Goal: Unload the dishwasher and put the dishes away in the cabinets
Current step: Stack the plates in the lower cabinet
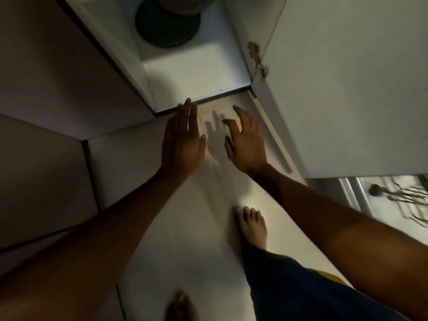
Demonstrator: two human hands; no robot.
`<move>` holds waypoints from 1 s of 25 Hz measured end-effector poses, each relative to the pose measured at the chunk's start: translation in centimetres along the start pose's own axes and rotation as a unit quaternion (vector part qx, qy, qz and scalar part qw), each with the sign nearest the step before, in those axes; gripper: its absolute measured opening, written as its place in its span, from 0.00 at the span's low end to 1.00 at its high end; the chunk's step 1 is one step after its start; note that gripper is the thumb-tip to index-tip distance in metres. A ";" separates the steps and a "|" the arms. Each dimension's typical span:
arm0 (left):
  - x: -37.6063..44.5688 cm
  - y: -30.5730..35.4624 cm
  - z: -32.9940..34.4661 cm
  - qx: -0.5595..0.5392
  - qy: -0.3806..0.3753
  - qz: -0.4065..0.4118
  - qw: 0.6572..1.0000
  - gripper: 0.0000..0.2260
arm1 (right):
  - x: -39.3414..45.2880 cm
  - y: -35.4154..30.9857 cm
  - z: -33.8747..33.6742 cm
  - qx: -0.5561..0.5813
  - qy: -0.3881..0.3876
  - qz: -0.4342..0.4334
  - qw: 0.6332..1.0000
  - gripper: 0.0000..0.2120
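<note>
Reaching toward one open cabinet (196, 72) holding one dark round mat (166, 26), two hands, left hand (183, 140) and right hand (245, 142), spread empty.

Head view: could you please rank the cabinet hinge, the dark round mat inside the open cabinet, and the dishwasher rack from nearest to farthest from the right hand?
Measured from the right hand:
1. Cabinet hinge, above it on the open door's edge.
2. Dark round mat, up and left, on the cabinet floor.
3. Dishwasher rack, far right, past the door.

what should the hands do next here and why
Probably swing the open cabinet door shut with the right hand. Both it and the left hand are empty and outside the low cabinet, where a dark round dish already sits.
</note>
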State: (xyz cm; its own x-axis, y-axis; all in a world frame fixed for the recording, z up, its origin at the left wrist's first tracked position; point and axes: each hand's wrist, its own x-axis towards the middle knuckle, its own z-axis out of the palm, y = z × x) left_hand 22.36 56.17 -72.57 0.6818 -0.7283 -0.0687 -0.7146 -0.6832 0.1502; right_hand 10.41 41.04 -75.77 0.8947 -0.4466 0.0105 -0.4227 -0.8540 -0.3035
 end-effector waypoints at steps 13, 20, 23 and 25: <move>-22.1 16.3 -26.2 -0.089 -0.134 0.046 0.986 0.36 | -24.8 -1.1 -32.5 -0.021 -0.132 0.149 0.980 0.33; -27.2 33.4 -21.4 -0.178 -0.241 0.058 0.952 0.35 | -32.3 13.8 -39.1 -0.017 -0.133 0.224 0.965 0.31; -25.8 40.9 -21.7 -0.212 -0.253 0.051 0.942 0.36 | -35.7 20.9 -42.7 0.000 -0.098 0.277 0.956 0.29; -23.3 44.8 -22.0 -0.219 -0.251 0.069 0.941 0.35 | -37.5 24.9 -44.6 0.014 -0.074 0.305 0.949 0.28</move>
State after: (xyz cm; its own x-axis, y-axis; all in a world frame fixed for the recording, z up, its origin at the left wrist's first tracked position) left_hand -22.08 43.68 -42.51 0.3496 -0.8168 -0.4589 -0.5836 -0.5730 0.5754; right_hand -40.13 24.62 -41.25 0.4960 -0.8119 -0.3080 -0.8666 -0.4403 -0.2349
